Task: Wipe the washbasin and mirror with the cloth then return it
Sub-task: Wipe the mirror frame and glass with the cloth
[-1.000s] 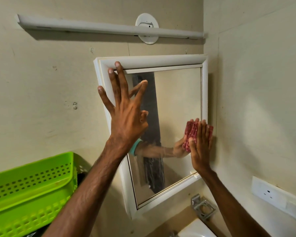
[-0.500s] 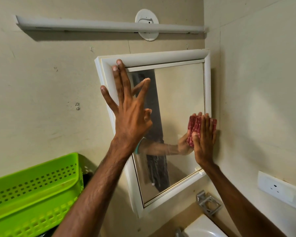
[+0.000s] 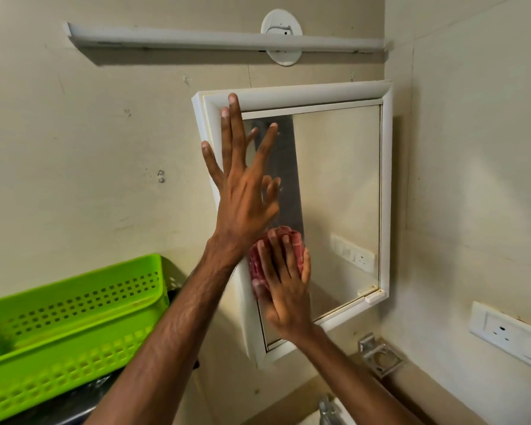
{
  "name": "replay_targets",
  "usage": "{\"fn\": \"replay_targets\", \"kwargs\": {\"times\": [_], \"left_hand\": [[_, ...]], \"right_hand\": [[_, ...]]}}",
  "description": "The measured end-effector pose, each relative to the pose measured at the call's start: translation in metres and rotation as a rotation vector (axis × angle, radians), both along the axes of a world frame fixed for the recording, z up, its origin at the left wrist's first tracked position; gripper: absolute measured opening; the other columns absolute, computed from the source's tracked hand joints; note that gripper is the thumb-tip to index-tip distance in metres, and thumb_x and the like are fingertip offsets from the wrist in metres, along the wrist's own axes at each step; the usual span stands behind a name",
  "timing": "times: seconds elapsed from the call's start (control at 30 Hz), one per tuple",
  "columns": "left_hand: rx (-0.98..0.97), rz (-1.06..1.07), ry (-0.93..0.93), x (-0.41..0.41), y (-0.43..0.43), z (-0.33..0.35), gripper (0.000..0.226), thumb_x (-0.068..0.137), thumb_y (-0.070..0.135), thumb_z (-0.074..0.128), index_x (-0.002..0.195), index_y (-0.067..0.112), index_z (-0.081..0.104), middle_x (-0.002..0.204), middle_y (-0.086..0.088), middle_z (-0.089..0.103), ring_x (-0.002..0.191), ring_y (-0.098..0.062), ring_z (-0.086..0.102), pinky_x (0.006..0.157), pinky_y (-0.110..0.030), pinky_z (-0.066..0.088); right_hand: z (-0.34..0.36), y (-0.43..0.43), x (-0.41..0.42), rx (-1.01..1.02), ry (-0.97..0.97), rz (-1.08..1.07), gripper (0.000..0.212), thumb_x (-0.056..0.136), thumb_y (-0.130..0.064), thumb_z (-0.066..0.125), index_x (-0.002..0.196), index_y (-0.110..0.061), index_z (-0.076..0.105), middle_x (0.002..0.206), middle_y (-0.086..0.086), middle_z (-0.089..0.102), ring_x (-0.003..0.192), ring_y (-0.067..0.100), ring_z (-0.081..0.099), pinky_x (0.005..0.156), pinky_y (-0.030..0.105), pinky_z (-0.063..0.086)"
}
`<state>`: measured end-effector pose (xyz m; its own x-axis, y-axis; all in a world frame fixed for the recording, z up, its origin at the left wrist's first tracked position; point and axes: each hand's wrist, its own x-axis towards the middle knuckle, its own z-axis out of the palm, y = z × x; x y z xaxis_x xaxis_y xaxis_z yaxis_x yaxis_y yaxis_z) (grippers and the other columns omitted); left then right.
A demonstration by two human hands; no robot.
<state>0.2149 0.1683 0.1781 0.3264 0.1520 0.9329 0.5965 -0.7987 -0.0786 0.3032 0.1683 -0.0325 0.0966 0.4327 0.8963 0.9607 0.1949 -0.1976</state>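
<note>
A white-framed mirror hangs on the beige wall in the corner. My left hand lies flat with fingers spread against the mirror's left frame and glass. My right hand presses a red cloth flat onto the lower left of the glass, just under my left wrist. The cloth shows above and left of my fingers. Only a sliver of the washbasin tap shows at the bottom edge.
A green perforated plastic basket sits at the lower left. A tube light runs above the mirror. A metal holder is fixed below the mirror. A white socket plate is on the right wall.
My right hand has slid the red cloth from the mirror's right edge across to its lower left. My left hand has stayed on the left frame.
</note>
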Motion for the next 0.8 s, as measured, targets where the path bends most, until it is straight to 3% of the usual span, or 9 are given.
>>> {"fn": "replay_targets", "kwargs": {"times": [0.1, 0.17, 0.23, 0.33, 0.4, 0.5, 0.67, 0.8], "left_hand": [[-0.024, -0.097, -0.052, -0.008, 0.005, -0.003, 0.064, 0.101, 0.031, 0.041, 0.157, 0.007, 0.024, 0.163, -0.029, -0.002, 0.153, -0.039, -0.007, 0.119, -0.064, 0.003], [-0.028, -0.135, -0.086, -0.015, 0.012, -0.004, 0.078, 0.095, 0.026, 0.059, 0.155, -0.006, 0.020, 0.162, -0.032, -0.001, 0.154, -0.040, -0.005, 0.121, -0.061, 0.008], [-0.029, -0.144, -0.095, -0.020, 0.019, -0.006, 0.087, 0.091, 0.019, 0.070, 0.153, -0.013, 0.017, 0.161, -0.034, -0.001, 0.153, -0.042, -0.004, 0.122, -0.058, 0.010], [-0.053, -0.140, -0.068, -0.023, 0.022, -0.010, 0.086, 0.094, 0.021, 0.067, 0.152, -0.015, 0.014, 0.160, -0.036, -0.002, 0.152, -0.046, -0.005, 0.124, -0.056, 0.006], [-0.068, -0.155, -0.060, -0.024, 0.021, -0.012, 0.084, 0.097, 0.023, 0.062, 0.152, -0.016, 0.012, 0.160, -0.037, -0.004, 0.151, -0.047, -0.007, 0.125, -0.055, 0.002], [-0.094, -0.198, -0.067, -0.024, 0.020, -0.014, 0.081, 0.099, 0.022, 0.058, 0.153, -0.015, 0.008, 0.160, -0.035, -0.009, 0.151, -0.045, -0.012, 0.124, -0.058, 0.001], [-0.151, -0.278, -0.094, -0.028, 0.019, -0.014, 0.079, 0.101, 0.018, 0.055, 0.154, -0.011, 0.004, 0.161, -0.031, -0.015, 0.151, -0.041, -0.019, 0.122, -0.060, -0.002], [-0.225, -0.322, -0.095, -0.032, 0.016, -0.014, 0.077, 0.103, 0.018, 0.050, 0.156, -0.007, -0.001, 0.162, -0.025, -0.020, 0.149, -0.037, -0.027, 0.122, -0.057, -0.010]], "right_hand": [[0.007, -0.005, 0.014, 0.006, -0.096, 0.026, 0.066, 0.107, -0.047, 0.028, 0.165, -0.033, 0.001, 0.175, -0.007, -0.001, 0.162, 0.023, 0.004, 0.125, 0.065, 0.011], [0.011, -0.005, 0.034, 0.023, -0.131, 0.010, 0.073, 0.103, -0.040, 0.038, 0.166, -0.032, 0.001, 0.175, -0.006, -0.001, 0.162, 0.023, 0.002, 0.124, 0.068, 0.013], [0.014, -0.003, 0.055, 0.064, -0.028, -0.008, 0.073, 0.102, -0.036, 0.039, 0.166, -0.028, 0.004, 0.175, -0.002, 0.002, 0.162, 0.026, 0.004, 0.125, 0.067, 0.011], [0.019, 0.004, 0.062, 0.124, 0.239, -0.112, 0.067, 0.104, -0.033, 0.038, 0.165, -0.018, 0.014, 0.174, 0.006, 0.009, 0.162, 0.029, 0.007, 0.126, 0.065, 0.012], [0.019, 0.006, 0.047, 0.127, 0.319, -0.146, 0.069, 0.105, -0.034, 0.037, 0.166, -0.018, 0.010, 0.174, 0.006, 0.007, 0.162, 0.029, 0.006, 0.125, 0.065, 0.013], [0.006, 0.000, 0.011, 0.072, 0.243, -0.090, 0.069, 0.104, -0.038, 0.032, 0.166, -0.022, 0.005, 0.175, 0.005, 0.004, 0.162, 0.029, 0.004, 0.124, 0.068, 0.012], [-0.025, -0.008, -0.043, 0.006, 0.080, 0.036, 0.062, 0.109, -0.044, 0.025, 0.165, -0.020, 0.017, 0.175, 0.002, 0.008, 0.161, 0.027, 0.010, 0.122, 0.070, 0.014], [0.014, -0.006, -0.050, 0.023, 0.043, 0.098, 0.061, 0.108, -0.044, 0.030, 0.162, -0.016, 0.029, 0.174, 0.005, 0.013, 0.162, 0.025, 0.009, 0.124, 0.069, 0.010]]}}
